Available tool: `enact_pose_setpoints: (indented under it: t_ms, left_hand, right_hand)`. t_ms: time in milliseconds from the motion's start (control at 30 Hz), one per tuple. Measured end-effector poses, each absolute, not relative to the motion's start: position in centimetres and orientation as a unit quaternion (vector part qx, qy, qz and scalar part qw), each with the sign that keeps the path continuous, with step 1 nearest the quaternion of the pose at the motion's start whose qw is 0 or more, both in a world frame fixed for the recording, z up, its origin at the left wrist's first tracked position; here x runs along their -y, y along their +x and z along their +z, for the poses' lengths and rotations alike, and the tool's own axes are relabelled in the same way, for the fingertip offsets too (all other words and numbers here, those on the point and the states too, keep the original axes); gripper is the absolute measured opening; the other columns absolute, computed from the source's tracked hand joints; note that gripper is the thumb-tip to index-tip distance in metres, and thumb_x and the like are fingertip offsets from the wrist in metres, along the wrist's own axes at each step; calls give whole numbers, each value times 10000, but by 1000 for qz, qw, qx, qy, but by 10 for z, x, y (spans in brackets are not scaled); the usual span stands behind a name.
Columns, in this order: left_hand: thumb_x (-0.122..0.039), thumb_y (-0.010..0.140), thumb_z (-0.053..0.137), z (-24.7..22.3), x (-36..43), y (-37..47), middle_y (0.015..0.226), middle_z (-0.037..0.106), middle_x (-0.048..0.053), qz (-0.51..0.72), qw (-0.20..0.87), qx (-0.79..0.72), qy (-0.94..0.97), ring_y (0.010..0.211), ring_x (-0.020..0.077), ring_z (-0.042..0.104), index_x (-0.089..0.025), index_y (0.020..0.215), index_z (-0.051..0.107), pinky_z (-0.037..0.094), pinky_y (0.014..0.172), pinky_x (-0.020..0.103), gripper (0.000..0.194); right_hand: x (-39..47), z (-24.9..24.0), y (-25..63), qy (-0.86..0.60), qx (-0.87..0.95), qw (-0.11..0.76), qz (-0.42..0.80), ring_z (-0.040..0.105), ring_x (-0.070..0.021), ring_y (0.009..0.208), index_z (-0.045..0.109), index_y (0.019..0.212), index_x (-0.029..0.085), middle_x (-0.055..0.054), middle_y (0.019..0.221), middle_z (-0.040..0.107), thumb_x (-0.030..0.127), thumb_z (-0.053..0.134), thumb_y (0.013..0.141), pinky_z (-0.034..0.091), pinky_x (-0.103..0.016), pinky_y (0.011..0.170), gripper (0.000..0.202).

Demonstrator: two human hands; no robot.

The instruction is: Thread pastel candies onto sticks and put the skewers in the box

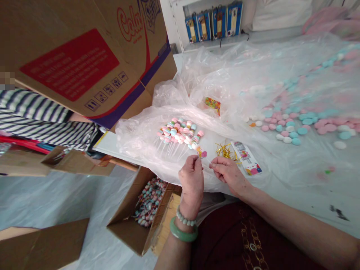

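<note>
My left hand (192,174) is closed in a pinch, and a small pink and orange piece (203,153) shows at its fingertips; its exact kind is unclear. Close by on the right, my right hand (229,174) has thumb and fingers pressed together on something too small to name. Just beyond the hands lies a pile of gold twist ties (225,150), beside a printed card (247,157). Several pastel candy skewers (180,131) on white sticks are heaped on the plastic sheet (146,138), their sticks pointing toward me.
Loose pink, blue and white candies (295,129) spread across the right. A large cola carton (92,48) stands at the left. Below the table edge, an open box (123,221) holds many candy skewers. Blue folders (215,22) line the back shelf. A person's striped sleeve (33,108) shows at left.
</note>
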State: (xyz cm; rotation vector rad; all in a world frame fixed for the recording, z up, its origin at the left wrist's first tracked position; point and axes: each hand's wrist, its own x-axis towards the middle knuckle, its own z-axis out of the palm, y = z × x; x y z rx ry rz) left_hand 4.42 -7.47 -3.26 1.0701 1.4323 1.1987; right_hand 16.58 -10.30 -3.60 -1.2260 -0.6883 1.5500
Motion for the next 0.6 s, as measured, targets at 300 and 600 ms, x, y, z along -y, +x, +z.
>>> enact_pose_setpoints:
  t_ms: [300,600]
  left_hand:
    - [-144,732,671,-29,85,54,609,508,13,477,393,-577,533,628,164,455,-231,651,655,325,621,230,120]
    - [-136,662,735,-31,78,55,826,632,23,383,612,-506,471,742,145,538,-197,833,678,402,703,248,190]
  right_hand:
    - [102,-40,167,-519,277,508,629,294,-71,429,522,642,187,75,475,384,333,588,704,170,-222,410,172]
    - [100,-43,187,-606,487,493,390,464,-132,608,554,693,212,24,617,508,255,489,831,346,-254,596,158]
